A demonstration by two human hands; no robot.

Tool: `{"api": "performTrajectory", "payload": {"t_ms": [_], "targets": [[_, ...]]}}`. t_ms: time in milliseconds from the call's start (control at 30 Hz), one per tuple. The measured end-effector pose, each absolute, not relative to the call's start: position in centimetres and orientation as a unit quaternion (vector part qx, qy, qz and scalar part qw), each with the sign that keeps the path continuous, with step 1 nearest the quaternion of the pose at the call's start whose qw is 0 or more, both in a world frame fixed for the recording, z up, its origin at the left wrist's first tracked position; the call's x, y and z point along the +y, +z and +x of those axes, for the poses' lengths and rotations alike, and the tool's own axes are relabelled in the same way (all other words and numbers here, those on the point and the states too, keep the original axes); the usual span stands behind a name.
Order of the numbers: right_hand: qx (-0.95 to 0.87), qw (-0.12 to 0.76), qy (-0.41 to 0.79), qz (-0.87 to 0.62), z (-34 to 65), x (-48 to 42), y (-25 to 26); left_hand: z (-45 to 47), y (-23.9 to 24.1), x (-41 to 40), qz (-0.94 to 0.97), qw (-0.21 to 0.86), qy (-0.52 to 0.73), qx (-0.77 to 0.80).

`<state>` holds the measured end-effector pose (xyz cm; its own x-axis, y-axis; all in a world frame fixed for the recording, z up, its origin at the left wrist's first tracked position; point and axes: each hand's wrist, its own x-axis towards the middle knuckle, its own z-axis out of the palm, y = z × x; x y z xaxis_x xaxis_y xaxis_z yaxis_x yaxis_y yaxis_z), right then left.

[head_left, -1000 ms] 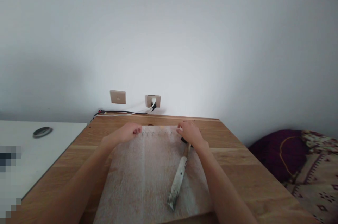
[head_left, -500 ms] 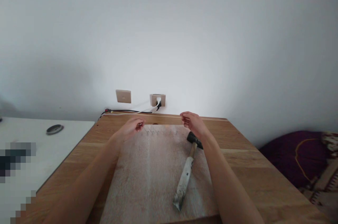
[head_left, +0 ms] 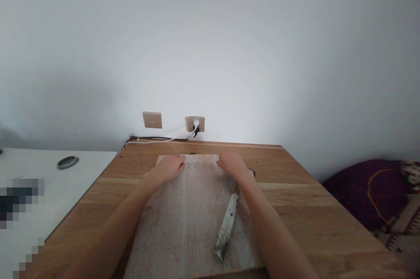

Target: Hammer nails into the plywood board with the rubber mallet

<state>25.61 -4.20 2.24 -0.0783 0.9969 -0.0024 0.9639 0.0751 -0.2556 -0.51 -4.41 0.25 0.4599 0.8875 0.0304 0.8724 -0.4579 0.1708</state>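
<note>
A wooden board (head_left: 183,222) lies on the wooden table, with several thin nails (head_left: 203,164) in a row along its far edge. My left hand (head_left: 169,167) rests low at the board's far left corner, its fingers curled. At the far right part of the same edge, my right hand (head_left: 231,165) is bent down with closed fingers. What either hand pinches, if anything, is too small or hidden. A hammer (head_left: 227,226) with a pale, worn handle lies slanting on the board, its head mostly hidden behind my right wrist.
Behind the wooden table (head_left: 305,217) is a white wall with a socket (head_left: 195,124) and plugged cables (head_left: 157,139). A white surface (head_left: 92,174) to the left carries a dark round object (head_left: 67,162). Purple fabric (head_left: 361,191) is at the right.
Both hands have come down from above the far edge onto the board, and they are slightly closer together. My right wrist now covers most of the hammer head.
</note>
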Motion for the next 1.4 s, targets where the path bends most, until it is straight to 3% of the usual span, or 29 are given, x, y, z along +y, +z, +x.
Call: {"api": "performTrajectory", "payload": {"t_ms": [100, 200, 333, 400, 467, 533, 667, 767, 933, 1167, 1267, 1400], "targets": [[-0.734, 0.088, 0.11, -0.665, 25.5, -4.1, 2.1, -0.2, -0.2, -4.6, 0.845, 0.041, 0.064, 0.53], [-0.732, 0.133, 0.138, -0.653, 25.7, -3.6, 2.3, 0.2, -0.3, -4.1, 0.803, 0.086, 0.165, 0.566], [-0.72, 0.242, 0.199, -0.619, 25.8, -2.9, 3.1, 0.2, 0.3, -2.8, 0.642, 0.333, 0.377, 0.579], [-0.709, 0.287, 0.236, -0.6, 25.8, -2.8, 3.5, -0.1, 0.5, -2.4, 0.54, 0.488, 0.423, 0.54], [-0.7, 0.314, 0.266, -0.584, 25.6, -2.7, 3.6, -0.3, 0.5, -2.3, 0.495, 0.561, 0.42, 0.514], [-0.696, 0.317, 0.278, -0.581, 25.3, -2.7, 3.4, -0.4, 0.3, -2.5, 0.539, 0.519, 0.387, 0.538], [-0.707, 0.256, 0.236, -0.616, 24.4, -3.0, 2.4, 0.1, -0.4, -3.4, 0.718, 0.258, 0.262, 0.591], [-0.716, 0.185, 0.192, -0.645, 23.8, -3.7, 1.4, 0.6, -0.4, -4.1, 0.79, 0.144, 0.167, 0.572], [-0.721, 0.13, 0.166, -0.66, 23.1, -4.6, 0.9, 1.0, 0.3, -5.0, 0.836, 0.098, 0.105, 0.53], [-0.73, 0.246, 0.23, -0.595, 22.9, -3.2, 2.3, 1.4, -0.6, -4.9, 0.853, 0.059, 0.082, 0.513], [-0.727, 0.278, 0.256, -0.573, 22.8, -2.8, 2.5, 2.0, -1.1, -4.7, 0.838, 0.059, 0.098, 0.533], [-0.728, 0.25, 0.219, -0.6, 22.0, -3.3, 1.4, 3.0, -1.2, -3.9, 0.772, 0.117, 0.208, 0.589]]}}
